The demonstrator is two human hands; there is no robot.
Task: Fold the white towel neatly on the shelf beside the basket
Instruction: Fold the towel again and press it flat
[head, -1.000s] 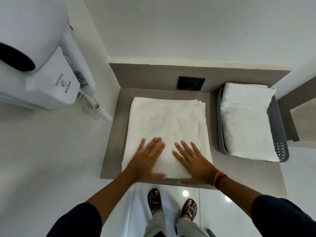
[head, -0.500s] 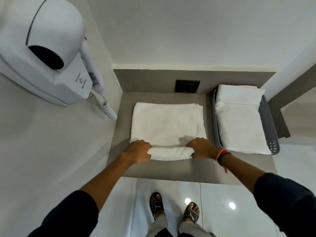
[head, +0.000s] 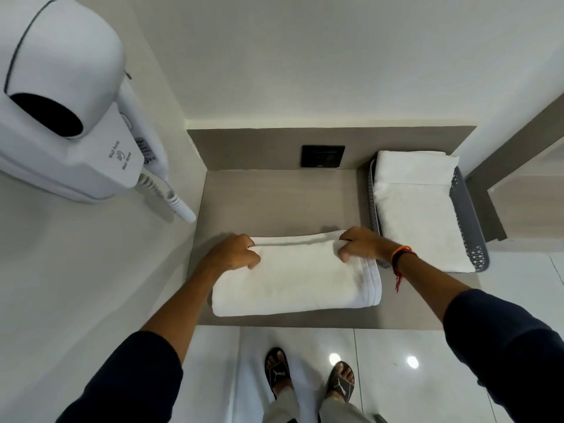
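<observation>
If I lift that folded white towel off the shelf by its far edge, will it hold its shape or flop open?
The folded white towel would probably sag and unfold: it is soft cloth in loose stacked layers, with separate edges showing at its right end. It looks thick, so likely bulky yet fairly light. Both the left hand and right hand grip only the far edge, leaving the near part unsupported.

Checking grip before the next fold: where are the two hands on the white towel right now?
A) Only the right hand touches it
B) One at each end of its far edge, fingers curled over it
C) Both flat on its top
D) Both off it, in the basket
B: the left hand and right hand each clutch an end of the white towel's far edge.
</observation>
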